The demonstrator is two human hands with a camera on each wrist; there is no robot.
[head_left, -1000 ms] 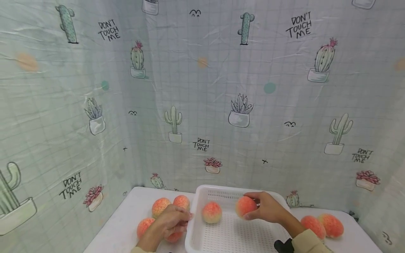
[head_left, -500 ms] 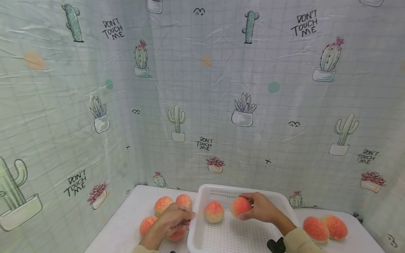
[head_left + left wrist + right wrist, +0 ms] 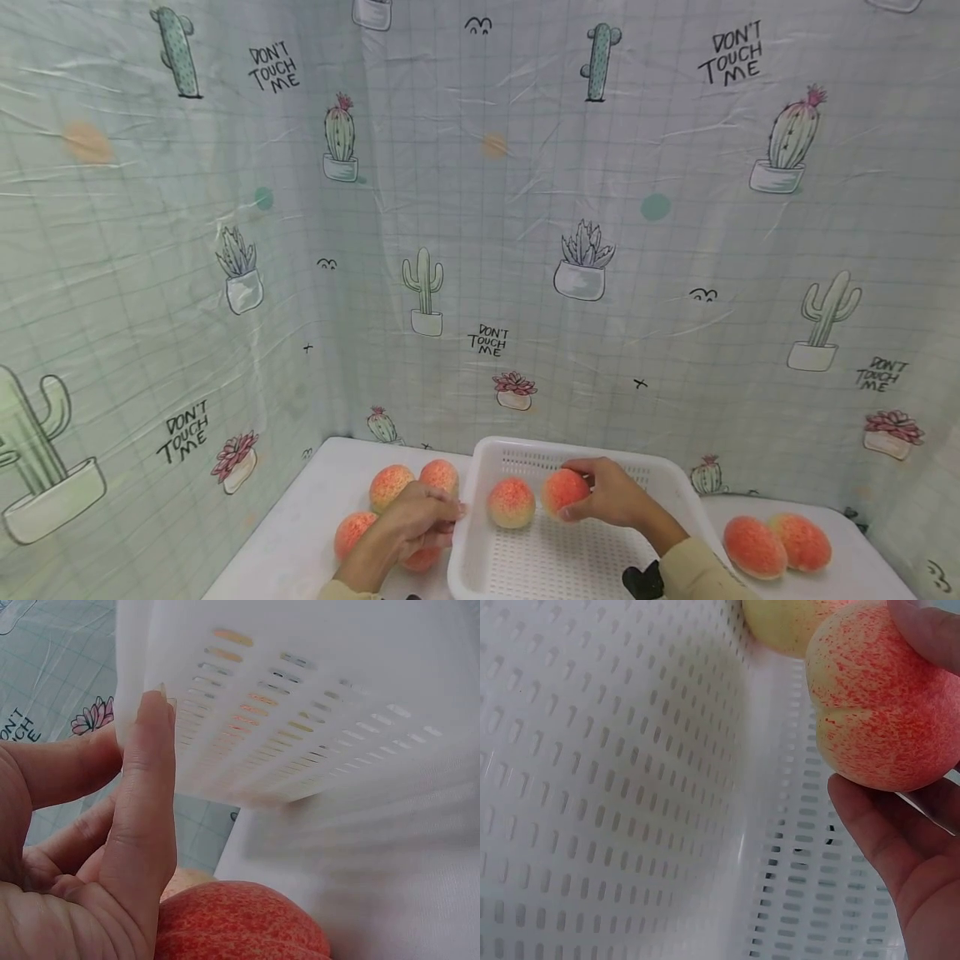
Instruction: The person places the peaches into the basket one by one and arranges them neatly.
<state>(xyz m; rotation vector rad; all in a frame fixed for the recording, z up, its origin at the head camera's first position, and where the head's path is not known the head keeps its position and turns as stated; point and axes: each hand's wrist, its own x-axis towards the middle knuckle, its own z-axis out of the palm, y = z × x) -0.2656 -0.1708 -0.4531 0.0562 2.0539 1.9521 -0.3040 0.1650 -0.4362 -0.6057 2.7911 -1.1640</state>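
A white perforated plastic basket (image 3: 555,560) stands on the table. My left hand (image 3: 417,518) pinches its left rim; in the left wrist view a finger and the thumb lie on either side of the rim. Inside the basket, my right hand (image 3: 613,498) holds a red-and-yellow peach (image 3: 562,492) from its right side. The right wrist view shows this peach (image 3: 881,697) between thumb and fingers, above the perforated floor. Another peach (image 3: 512,503) sits in the basket to its left, with only a small gap between them in the head view.
Several peaches (image 3: 392,485) lie on the white table (image 3: 330,475) left of the basket, some partly hidden by my left hand. Two more peaches (image 3: 754,547) touch each other on the right. A cactus-print curtain (image 3: 480,208) surrounds the table's back and sides.
My right hand has moved left with its peach, closer to the peach in the basket. The left hand keeps its hold on the rim. The head view has shifted slightly.
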